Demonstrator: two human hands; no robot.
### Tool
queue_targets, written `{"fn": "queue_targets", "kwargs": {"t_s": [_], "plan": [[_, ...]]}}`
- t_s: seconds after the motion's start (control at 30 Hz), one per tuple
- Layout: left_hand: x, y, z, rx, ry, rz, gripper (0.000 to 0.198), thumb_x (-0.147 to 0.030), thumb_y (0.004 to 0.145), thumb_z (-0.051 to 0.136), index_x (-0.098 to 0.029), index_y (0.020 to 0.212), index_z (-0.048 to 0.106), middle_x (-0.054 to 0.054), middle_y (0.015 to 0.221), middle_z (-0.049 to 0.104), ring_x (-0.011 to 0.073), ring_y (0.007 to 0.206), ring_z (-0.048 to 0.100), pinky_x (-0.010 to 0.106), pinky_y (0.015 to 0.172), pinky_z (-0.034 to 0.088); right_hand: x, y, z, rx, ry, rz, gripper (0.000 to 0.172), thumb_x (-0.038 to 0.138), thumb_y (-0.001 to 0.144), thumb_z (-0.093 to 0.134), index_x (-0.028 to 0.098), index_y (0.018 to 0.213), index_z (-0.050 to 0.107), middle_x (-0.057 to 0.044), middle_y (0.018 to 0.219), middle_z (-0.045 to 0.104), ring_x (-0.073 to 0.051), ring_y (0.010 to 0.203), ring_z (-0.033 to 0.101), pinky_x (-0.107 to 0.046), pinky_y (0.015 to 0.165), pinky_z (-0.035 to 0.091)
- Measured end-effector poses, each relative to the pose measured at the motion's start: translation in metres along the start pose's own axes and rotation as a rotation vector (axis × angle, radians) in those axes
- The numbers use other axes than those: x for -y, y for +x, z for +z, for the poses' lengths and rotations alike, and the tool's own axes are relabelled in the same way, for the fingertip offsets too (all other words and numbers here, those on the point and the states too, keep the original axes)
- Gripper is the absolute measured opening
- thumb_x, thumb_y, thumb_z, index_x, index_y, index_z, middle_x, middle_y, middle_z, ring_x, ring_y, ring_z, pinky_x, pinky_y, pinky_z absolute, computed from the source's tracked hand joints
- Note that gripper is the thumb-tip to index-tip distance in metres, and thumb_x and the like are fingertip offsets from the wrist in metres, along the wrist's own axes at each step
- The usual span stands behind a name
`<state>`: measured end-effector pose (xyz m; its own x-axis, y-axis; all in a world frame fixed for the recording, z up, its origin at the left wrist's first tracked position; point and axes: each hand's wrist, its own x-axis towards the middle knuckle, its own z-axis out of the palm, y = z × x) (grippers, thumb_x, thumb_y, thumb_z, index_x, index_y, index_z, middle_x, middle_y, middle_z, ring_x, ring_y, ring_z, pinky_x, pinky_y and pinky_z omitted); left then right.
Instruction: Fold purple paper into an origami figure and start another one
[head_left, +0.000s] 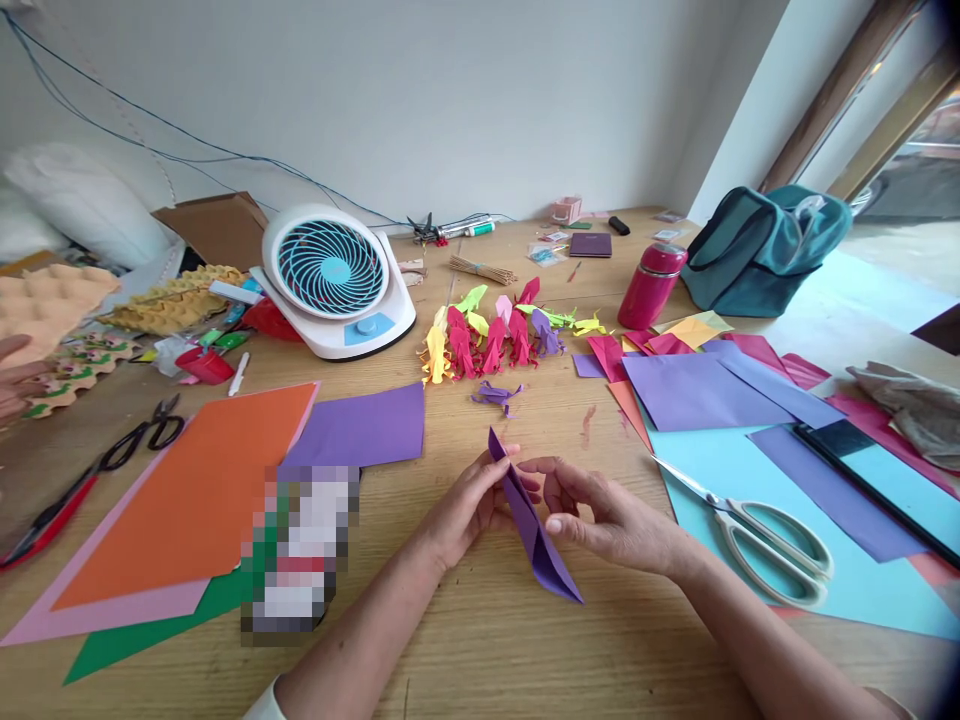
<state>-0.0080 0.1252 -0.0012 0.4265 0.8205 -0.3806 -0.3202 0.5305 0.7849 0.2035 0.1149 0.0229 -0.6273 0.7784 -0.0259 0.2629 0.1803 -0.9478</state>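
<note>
A folded purple paper (534, 530) is held up above the wooden table in front of me, its layers parted toward the lower end. My left hand (472, 505) pinches its upper part between thumb and fingers. Just right of the paper is my right hand (611, 515), thumb and fingers apart, the thumb near the paper's edge; some of its fingertips are hidden behind the sheet. A small purple folded figure (496, 396) lies beyond my hands, and behind it stands a group of folded paper figures (493, 345) in red, yellow, green and purple.
White-handled scissors (776, 545) lie on light blue paper (712, 460) at right, near a red flask (652, 285) and teal bag (757, 250). At left are orange paper (195, 490), black-and-red shears (90, 475), a fan (334, 280) and another person's hand (16, 380).
</note>
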Motion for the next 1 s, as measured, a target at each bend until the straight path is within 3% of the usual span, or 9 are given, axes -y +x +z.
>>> {"fn": "queue_targets", "kwargs": {"t_s": [0.13, 0.23, 0.33, 0.43, 0.63, 0.87, 1.0], "plan": [[0.001, 0.000, 0.001, 0.054, -0.053, 0.026, 0.050, -0.039, 0.083, 0.070, -0.019, 0.127, 0.055, 0.011, 0.104, 0.073, 0.0235, 0.093, 0.071, 0.032, 0.076, 0.055, 0.000, -0.002, -0.001, -0.031, 0.019, -0.050, 0.071, 0.066, 0.089, 0.054, 0.026, 0.146, 0.042, -0.003, 0.095, 0.057, -0.016, 0.080, 0.053, -0.028, 0.070, 0.043], [0.002, 0.001, 0.000, 0.040, -0.093, 0.045, 0.045, -0.031, 0.081, 0.071, -0.019, 0.122, 0.058, 0.007, 0.097, 0.073, 0.0218, 0.089, 0.071, 0.031, 0.078, 0.054, 0.002, -0.005, 0.002, -0.027, -0.034, -0.121, 0.084, 0.069, 0.082, 0.061, 0.028, 0.151, 0.036, -0.009, 0.118, 0.057, -0.022, 0.100, 0.056, -0.031, 0.081, 0.047], [0.004, 0.004, -0.002, -0.004, -0.142, 0.056, 0.042, -0.027, 0.079, 0.071, -0.019, 0.119, 0.059, 0.007, 0.094, 0.074, 0.0220, 0.089, 0.072, 0.032, 0.078, 0.054, 0.004, -0.006, 0.007, -0.048, -0.151, -0.163, 0.086, 0.060, 0.080, 0.070, 0.028, 0.152, 0.036, -0.011, 0.132, 0.053, -0.026, 0.115, 0.054, -0.035, 0.091, 0.048], [0.005, 0.009, -0.006, -0.038, -0.189, 0.043, 0.037, -0.024, 0.078, 0.069, -0.018, 0.114, 0.059, 0.009, 0.098, 0.074, 0.0244, 0.091, 0.072, 0.035, 0.079, 0.055, 0.005, -0.006, 0.011, -0.096, -0.264, -0.160, 0.074, 0.049, 0.088, 0.067, 0.029, 0.152, 0.035, -0.012, 0.135, 0.053, -0.027, 0.118, 0.055, -0.039, 0.098, 0.046], [0.004, 0.015, -0.010, -0.086, -0.239, 0.064, 0.027, -0.019, 0.076, 0.067, -0.017, 0.103, 0.061, 0.008, 0.090, 0.075, 0.0216, 0.080, 0.072, 0.033, 0.073, 0.055, 0.006, -0.002, 0.015, -0.217, -0.249, -0.129, 0.044, 0.024, 0.094, 0.054, 0.030, 0.138, 0.052, -0.008, 0.120, 0.064, -0.022, 0.105, 0.063, -0.036, 0.091, 0.051], [0.002, 0.016, -0.008, -0.135, -0.202, 0.116, 0.020, -0.022, 0.071, 0.072, -0.014, 0.088, 0.067, 0.008, 0.087, 0.075, 0.0217, 0.087, 0.072, 0.030, 0.082, 0.053, -0.012, 0.004, 0.017, -0.343, -0.373, -0.088, 0.033, 0.021, 0.090, 0.055, 0.025, 0.123, 0.059, -0.009, 0.112, 0.068, -0.022, 0.099, 0.066, -0.036, 0.085, 0.052], [0.006, 0.019, -0.011, -0.177, -0.177, 0.167, 0.022, -0.019, 0.067, 0.077, -0.013, 0.086, 0.068, 0.007, 0.086, 0.075, 0.0205, 0.084, 0.071, 0.030, 0.082, 0.053, -0.018, 0.007, 0.012, -0.342, -0.489, 0.000, 0.029, 0.022, 0.090, 0.053, 0.021, 0.118, 0.060, -0.010, 0.110, 0.070, -0.024, 0.098, 0.067, -0.035, 0.083, 0.049]]}}
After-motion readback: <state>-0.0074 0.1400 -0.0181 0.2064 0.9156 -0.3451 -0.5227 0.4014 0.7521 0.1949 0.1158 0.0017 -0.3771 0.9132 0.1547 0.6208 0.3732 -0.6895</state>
